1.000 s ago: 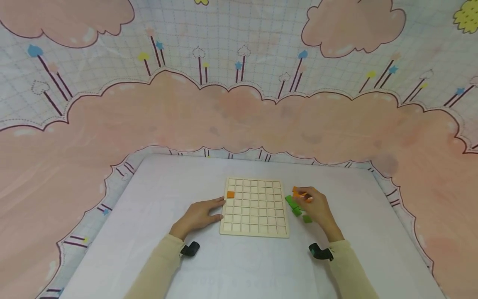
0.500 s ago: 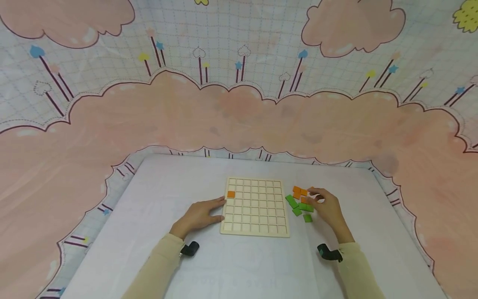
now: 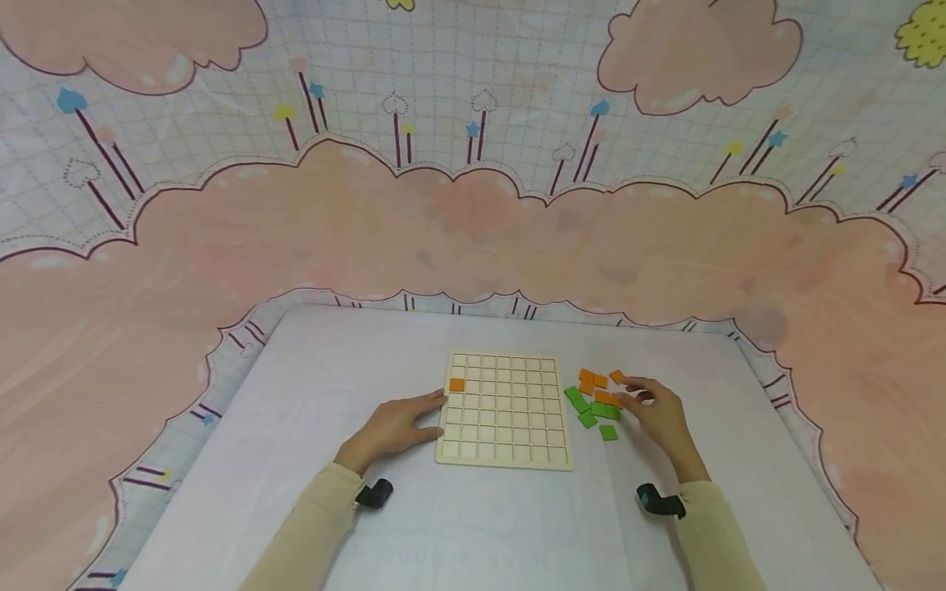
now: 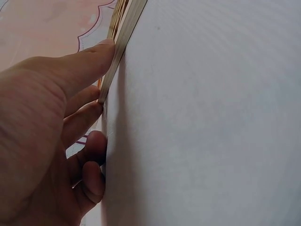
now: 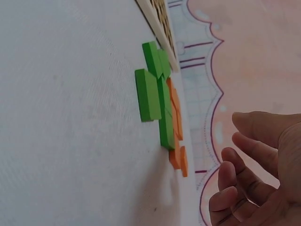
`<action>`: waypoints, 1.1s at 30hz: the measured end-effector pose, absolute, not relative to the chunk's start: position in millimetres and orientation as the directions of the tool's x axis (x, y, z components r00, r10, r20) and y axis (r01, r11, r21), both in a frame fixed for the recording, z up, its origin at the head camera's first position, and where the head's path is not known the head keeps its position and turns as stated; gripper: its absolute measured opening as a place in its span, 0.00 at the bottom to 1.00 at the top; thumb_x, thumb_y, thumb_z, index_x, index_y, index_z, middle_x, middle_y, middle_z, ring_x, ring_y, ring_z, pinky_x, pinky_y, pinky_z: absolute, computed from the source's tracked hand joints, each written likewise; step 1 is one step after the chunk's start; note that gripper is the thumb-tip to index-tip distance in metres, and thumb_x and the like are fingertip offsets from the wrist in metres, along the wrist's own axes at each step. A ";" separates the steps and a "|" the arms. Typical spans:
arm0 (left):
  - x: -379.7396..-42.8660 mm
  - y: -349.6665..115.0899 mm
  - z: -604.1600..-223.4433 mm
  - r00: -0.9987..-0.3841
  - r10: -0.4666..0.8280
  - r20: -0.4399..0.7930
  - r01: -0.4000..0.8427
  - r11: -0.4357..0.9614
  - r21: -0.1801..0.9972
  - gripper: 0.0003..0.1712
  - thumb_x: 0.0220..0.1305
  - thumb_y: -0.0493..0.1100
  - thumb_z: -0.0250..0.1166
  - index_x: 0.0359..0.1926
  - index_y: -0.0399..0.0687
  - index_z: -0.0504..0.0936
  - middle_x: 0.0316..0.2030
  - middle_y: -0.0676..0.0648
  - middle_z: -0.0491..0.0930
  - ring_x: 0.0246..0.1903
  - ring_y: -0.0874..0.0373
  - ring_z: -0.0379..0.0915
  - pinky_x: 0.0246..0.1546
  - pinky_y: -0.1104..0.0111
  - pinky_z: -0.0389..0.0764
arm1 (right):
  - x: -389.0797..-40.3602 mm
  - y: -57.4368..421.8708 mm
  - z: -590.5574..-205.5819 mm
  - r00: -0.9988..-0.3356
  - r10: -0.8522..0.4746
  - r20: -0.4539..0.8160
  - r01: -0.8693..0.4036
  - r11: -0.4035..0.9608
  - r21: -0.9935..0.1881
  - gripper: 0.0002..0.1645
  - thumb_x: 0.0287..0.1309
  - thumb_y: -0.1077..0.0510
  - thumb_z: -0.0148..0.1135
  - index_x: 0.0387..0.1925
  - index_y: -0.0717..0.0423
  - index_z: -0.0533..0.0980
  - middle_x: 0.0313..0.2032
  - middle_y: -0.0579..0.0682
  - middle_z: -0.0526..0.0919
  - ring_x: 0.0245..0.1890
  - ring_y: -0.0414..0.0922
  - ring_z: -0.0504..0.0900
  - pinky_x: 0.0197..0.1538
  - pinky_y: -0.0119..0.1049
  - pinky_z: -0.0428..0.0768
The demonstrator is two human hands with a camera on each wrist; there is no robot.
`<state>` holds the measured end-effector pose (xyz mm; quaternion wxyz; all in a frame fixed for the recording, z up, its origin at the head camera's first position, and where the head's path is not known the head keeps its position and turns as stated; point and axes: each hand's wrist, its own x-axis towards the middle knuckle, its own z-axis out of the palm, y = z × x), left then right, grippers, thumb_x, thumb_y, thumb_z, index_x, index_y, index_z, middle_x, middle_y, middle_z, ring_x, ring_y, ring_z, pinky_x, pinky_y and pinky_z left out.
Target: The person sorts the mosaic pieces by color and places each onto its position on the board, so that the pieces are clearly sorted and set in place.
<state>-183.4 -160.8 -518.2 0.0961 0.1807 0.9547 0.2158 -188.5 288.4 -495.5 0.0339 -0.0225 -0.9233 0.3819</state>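
Observation:
A pale wooden grid board point(image 3: 506, 412) lies on the table with one orange tile point(image 3: 456, 385) in a cell near its upper left corner. My left hand point(image 3: 390, 428) rests at the board's left side, thumb and fingers extended and touching its edge point(image 4: 123, 37). To the right of the board are loose orange tiles point(image 3: 600, 382) and green tiles point(image 3: 578, 400). My right hand point(image 3: 660, 417) is at the right side of this cluster, fingertips close to a separate orange tile point(image 3: 617, 377). In the right wrist view its fingers point(image 5: 256, 150) are loosely bent with nothing between them.
A white cloth covers the table point(image 3: 473, 525). Behind it hangs a patterned curtain point(image 3: 473, 238) with peach clouds. A small black wrist camera point(image 3: 375, 494) sits on the left wrist and another black camera point(image 3: 658, 501) on the right.
My right hand has moved right, off the tiles it partly covered, and the orange and green pieces now show. One orange tile lies apart near its fingertips. The left hand stays at the board.

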 end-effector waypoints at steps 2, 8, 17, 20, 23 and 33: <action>-183.3 -160.8 -517.7 -0.916 0.385 -0.107 0.302 0.842 0.446 0.36 0.62 0.59 0.66 0.70 0.62 0.69 0.72 0.59 0.63 0.71 0.51 0.63 0.71 0.52 0.67 | -190.4 290.1 -496.0 -0.997 0.073 0.039 0.025 0.714 -0.700 0.26 0.65 0.48 0.63 0.59 0.58 0.76 0.54 0.61 0.81 0.49 0.53 0.77 0.36 0.29 0.76; -183.7 -160.9 -516.1 -0.916 0.388 -0.101 0.306 0.839 0.449 0.36 0.63 0.59 0.66 0.70 0.61 0.68 0.73 0.59 0.62 0.71 0.50 0.63 0.71 0.51 0.66 | -195.9 296.3 -498.6 -0.995 0.083 0.046 0.030 0.735 -0.678 0.24 0.65 0.51 0.62 0.58 0.59 0.77 0.53 0.63 0.80 0.48 0.55 0.77 0.39 0.31 0.75; -184.1 -162.3 -519.5 -0.913 0.394 -0.103 0.313 0.840 0.443 0.37 0.62 0.60 0.66 0.70 0.62 0.68 0.72 0.59 0.62 0.71 0.51 0.63 0.71 0.52 0.66 | -194.5 301.2 -506.6 -0.995 0.084 -0.049 0.096 0.768 -0.633 0.23 0.61 0.57 0.64 0.57 0.63 0.77 0.52 0.65 0.80 0.47 0.56 0.76 0.47 0.44 0.77; -184.1 -162.6 -521.4 -0.913 0.396 -0.102 0.316 0.841 0.439 0.37 0.62 0.60 0.66 0.70 0.62 0.68 0.72 0.59 0.63 0.70 0.51 0.64 0.71 0.52 0.66 | -194.2 301.3 -509.0 -0.995 0.088 -0.052 0.102 0.778 -0.620 0.23 0.60 0.58 0.65 0.56 0.64 0.77 0.50 0.65 0.80 0.46 0.57 0.75 0.48 0.47 0.76; -184.1 -162.4 -521.7 -0.914 0.393 -0.102 0.313 0.842 0.440 0.37 0.62 0.60 0.66 0.70 0.62 0.68 0.72 0.59 0.62 0.71 0.51 0.64 0.71 0.52 0.66 | -194.6 301.1 -510.2 -0.994 0.095 -0.058 0.110 0.778 -0.619 0.23 0.60 0.58 0.65 0.55 0.64 0.78 0.50 0.65 0.81 0.46 0.56 0.75 0.48 0.47 0.76; -183.1 -161.9 -520.5 -0.915 0.392 -0.097 0.313 0.840 0.444 0.37 0.62 0.60 0.66 0.70 0.61 0.69 0.72 0.60 0.63 0.71 0.51 0.64 0.71 0.52 0.66 | -200.9 300.5 -513.7 -0.988 0.098 -0.124 0.154 0.764 -0.626 0.23 0.58 0.54 0.65 0.54 0.61 0.79 0.48 0.61 0.80 0.45 0.54 0.73 0.49 0.45 0.74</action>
